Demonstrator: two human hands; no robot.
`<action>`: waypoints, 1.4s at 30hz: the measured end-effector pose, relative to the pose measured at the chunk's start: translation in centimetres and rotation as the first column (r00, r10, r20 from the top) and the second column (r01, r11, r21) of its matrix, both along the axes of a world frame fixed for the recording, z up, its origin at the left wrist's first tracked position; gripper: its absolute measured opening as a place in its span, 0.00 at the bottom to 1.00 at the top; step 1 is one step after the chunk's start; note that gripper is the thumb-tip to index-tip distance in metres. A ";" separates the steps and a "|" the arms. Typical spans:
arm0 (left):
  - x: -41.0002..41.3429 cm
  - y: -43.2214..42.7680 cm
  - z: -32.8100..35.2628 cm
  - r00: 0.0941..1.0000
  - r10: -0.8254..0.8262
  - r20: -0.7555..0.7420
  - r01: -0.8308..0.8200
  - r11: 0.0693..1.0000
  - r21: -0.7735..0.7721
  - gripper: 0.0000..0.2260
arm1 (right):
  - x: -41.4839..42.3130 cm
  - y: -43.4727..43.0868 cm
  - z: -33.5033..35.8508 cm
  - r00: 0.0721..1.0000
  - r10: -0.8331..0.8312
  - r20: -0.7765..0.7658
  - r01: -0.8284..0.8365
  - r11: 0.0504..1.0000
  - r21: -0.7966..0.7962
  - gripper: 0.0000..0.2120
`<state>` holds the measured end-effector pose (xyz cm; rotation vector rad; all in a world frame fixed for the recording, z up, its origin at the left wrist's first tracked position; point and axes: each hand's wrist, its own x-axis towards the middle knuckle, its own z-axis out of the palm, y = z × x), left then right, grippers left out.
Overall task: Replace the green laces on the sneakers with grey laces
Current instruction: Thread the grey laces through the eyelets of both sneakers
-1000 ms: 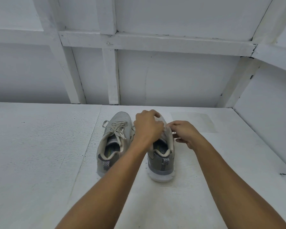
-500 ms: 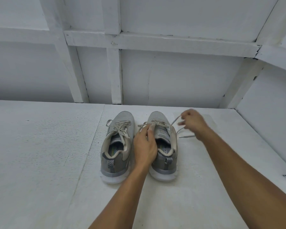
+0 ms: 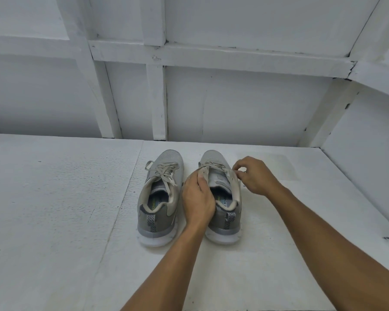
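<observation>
Two grey sneakers stand side by side on the white surface, toes pointing away from me. The left sneaker (image 3: 161, 194) has a pale lace (image 3: 165, 173) tied loosely over its tongue. My left hand (image 3: 197, 198) grips the inner side of the right sneaker (image 3: 225, 198), thumb pressed near its eyelets. My right hand (image 3: 254, 176) is at the shoe's outer side, its fingertips pinching the pale lace of the right sneaker (image 3: 216, 164). The laces look greyish-beige; I see no clearly green lace.
The shoes rest on a white painted tabletop (image 3: 54, 221). A white panelled wall with wooden battens (image 3: 157, 97) rises just behind the toes. A side wall (image 3: 368, 176) closes in on the right.
My left hand slid from over the right sneaker's lacing to its inner side. My right hand pulled the lace outwards, then came back in against the shoe's outer eyelets.
</observation>
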<state>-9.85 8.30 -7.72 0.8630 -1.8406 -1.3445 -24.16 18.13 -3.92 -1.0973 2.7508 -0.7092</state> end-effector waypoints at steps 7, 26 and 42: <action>0.1 -0.1 -0.4 1.000 0.006 0.023 -0.006 1.000 -0.002 0.16 | -1.6 0.6 5.0 0.644 0.292 0.707 0.655 0.267 -0.707 0.11; 0.2 0.0 -0.1 0.998 0.017 0.055 -0.017 1.000 -0.009 0.16 | 0.6 0.3 1.2 0.936 -0.155 0.315 0.251 0.924 -0.290 0.10; -0.2 -0.4 -0.6 0.997 0.020 0.080 -0.013 0.996 -0.086 0.16 | -0.5 4.0 2.5 0.694 -0.183 0.696 0.632 0.617 -0.468 0.08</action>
